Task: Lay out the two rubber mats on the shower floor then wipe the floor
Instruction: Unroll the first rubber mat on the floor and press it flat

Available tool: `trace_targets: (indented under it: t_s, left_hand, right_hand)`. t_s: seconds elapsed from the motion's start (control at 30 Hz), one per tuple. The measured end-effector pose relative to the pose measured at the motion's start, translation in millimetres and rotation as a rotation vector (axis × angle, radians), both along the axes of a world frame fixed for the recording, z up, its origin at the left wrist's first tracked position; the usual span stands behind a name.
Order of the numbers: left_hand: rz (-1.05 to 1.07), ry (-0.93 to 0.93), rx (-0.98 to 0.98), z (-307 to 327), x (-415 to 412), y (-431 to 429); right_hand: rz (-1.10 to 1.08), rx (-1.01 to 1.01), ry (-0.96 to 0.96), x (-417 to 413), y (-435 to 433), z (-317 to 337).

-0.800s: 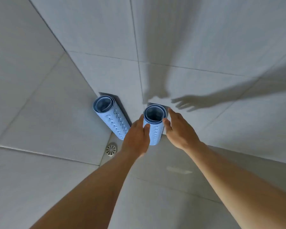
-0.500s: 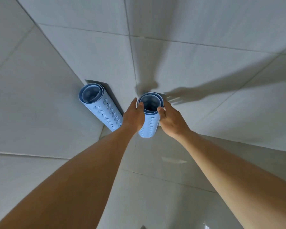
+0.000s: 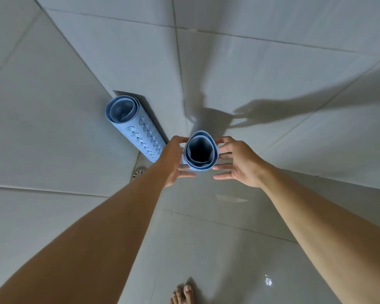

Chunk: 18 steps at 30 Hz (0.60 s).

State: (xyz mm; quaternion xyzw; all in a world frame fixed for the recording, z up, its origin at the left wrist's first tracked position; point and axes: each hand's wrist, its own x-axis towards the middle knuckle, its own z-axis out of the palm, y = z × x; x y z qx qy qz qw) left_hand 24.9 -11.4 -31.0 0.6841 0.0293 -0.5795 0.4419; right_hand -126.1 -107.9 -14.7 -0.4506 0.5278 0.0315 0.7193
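Observation:
Two blue rubber mats are rolled into tubes. One rolled mat [image 3: 140, 133], with rows of oval holes, stands leaning in the corner of the tiled walls. The other rolled mat [image 3: 200, 168] is seen end-on, its open end facing me, held between both hands away from the wall. My left hand [image 3: 173, 160] grips its left side, thumb on the upper rim and fingers below. My right hand [image 3: 239, 164] presses spread fingertips against its right side. The lower part of the held roll is hidden behind its own opening.
A round metal drain [image 3: 138, 172] sits in the floor corner beneath the leaning mat. The glossy tiled shower floor [image 3: 206, 249] spreads below my arms. A bare foot [image 3: 182, 294] shows at the bottom edge. Tiled walls [image 3: 272, 62] close in on the far sides.
The right-hand roll has come away from the wall and tipped toward me, so I now look straight into its open end. Both hands moved with it; the right hand's fingers have spread.

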Motion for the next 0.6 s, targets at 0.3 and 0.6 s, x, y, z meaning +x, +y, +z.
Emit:
trace_targets:
  t_s: [0.3, 0.6]
  left_hand:
    - [0.082, 0.27, 0.094, -18, -21, 39]
    - [0.037, 0.34, 0.132, -47, -64, 78]
  right_hand:
    - [0.044, 0.154, 0.139, -15, 21, -31]
    - [0.089, 0.306, 0.167, -59, 46, -54]
